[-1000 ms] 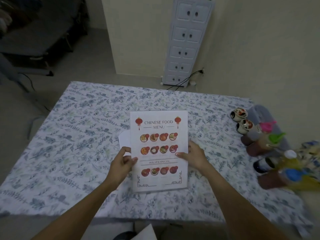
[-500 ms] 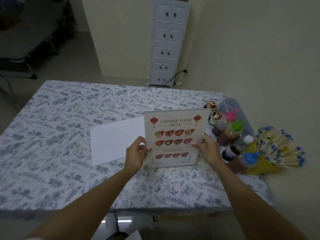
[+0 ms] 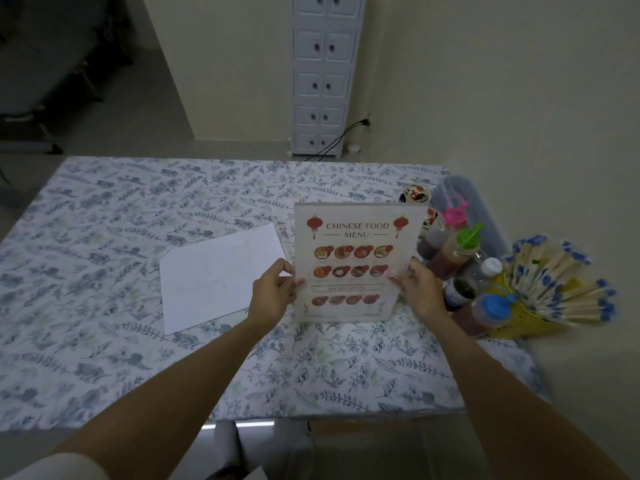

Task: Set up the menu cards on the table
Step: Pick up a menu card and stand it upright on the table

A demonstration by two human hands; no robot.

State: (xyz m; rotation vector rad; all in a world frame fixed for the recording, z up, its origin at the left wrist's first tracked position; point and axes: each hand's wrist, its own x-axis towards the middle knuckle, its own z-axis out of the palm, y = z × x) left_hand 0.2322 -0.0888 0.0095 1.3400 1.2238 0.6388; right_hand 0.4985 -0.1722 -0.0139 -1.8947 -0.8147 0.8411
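Note:
A "Chinese Food Menu" card with red lanterns and rows of dish pictures stands nearly upright on the floral tablecloth, right of centre. My left hand pinches its left edge and my right hand grips its right edge. Its bottom edge rests on or just above the cloth. A blank white sheet lies flat to the left of the card.
Sauce bottles with pink, green, white and blue caps crowd the table's right edge behind the card. A yellow holder of chopsticks and small patterned cups stand there too. A white drawer cabinet is beyond the table.
The menu card went from lying flat over the white sheet to held upright, and moved right toward the bottles. The white sheet is now uncovered.

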